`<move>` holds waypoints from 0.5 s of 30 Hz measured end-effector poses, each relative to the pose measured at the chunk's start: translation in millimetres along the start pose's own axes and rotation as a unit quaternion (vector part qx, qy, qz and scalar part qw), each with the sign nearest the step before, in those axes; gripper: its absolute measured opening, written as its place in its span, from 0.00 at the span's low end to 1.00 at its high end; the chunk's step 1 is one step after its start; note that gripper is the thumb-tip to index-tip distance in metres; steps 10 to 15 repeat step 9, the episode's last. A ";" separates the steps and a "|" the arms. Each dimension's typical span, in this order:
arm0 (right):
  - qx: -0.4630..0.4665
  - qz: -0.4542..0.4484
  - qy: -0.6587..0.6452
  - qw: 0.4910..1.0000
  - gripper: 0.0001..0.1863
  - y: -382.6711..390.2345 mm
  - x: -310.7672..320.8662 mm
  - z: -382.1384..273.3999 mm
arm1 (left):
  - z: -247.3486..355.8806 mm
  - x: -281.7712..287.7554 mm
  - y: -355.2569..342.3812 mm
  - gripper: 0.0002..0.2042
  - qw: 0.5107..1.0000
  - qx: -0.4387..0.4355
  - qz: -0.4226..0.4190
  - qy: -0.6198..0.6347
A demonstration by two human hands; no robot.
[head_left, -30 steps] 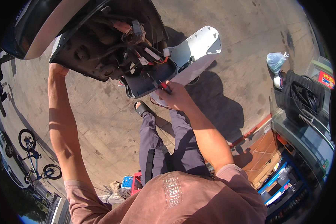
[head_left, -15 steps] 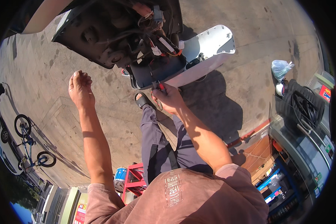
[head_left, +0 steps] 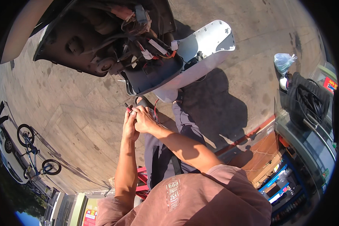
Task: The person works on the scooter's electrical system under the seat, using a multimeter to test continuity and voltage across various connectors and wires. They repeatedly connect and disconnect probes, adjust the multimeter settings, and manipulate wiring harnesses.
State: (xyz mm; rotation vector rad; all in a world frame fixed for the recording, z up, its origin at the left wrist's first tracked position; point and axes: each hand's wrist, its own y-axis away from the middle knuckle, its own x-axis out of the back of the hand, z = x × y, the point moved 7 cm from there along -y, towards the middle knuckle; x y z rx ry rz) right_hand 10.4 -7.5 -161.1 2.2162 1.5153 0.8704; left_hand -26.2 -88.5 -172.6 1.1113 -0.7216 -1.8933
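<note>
My left hand [head_left: 129, 127] and my right hand [head_left: 144, 119] meet in front of my legs, both with fingers closed. A small red-and-black hand tool [head_left: 129, 109] shows at their fingertips, its dark tip pointing away from me. It seems to be in my right hand; its exact kind is hard to make out. A thin red curved piece [head_left: 155, 107] rises beside my right hand. Whatever my left fingers pinch is hidden. Ahead hangs a dark scooter body panel [head_left: 71, 45] with exposed wiring and connectors [head_left: 154, 47], next to a white curved body panel [head_left: 211, 37].
Beyond my sandalled foot [head_left: 141, 101] stretches stained paving [head_left: 83, 109]. A bicycle [head_left: 33, 150] and a white car [head_left: 11, 158] stand at the left. On the right are a tied plastic bag [head_left: 284, 62], coiled black hose [head_left: 309, 94] and a glass counter [head_left: 309, 132]. A red metal stand [head_left: 141, 182] is beside my leg.
My left hand has come in from the left to meet my right hand, which has moved left and nearer with the tool. The scooter panels sit slightly further left in view.
</note>
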 end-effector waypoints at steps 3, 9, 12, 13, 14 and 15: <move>0.025 -0.039 0.006 0.999 0.22 -6.9 -10.9 -7.9 | -11.6 77.2 -27.3 0.09 0.987 0.074 0.132 0.051; 0.062 0.196 -0.395 0.895 0.12 -22.6 97.1 0.3 | -17.6 203.2 -108.9 0.10 0.940 0.096 0.245 -0.217; 0.062 0.196 -0.395 0.895 0.12 -22.6 97.1 0.3 | -17.6 203.2 -108.9 0.10 0.940 0.096 0.245 -0.217; 0.062 0.196 -0.395 0.895 0.12 -22.6 97.1 0.3 | -17.6 203.2 -108.9 0.10 0.940 0.096 0.245 -0.217; 0.062 0.196 -0.395 0.895 0.12 -22.6 97.1 0.3 | -17.6 203.2 -108.9 0.10 0.940 0.096 0.245 -0.217; 0.062 0.196 -0.395 0.895 0.12 -22.6 97.1 0.3 | -17.6 203.2 -108.9 0.10 0.940 0.096 0.245 -0.217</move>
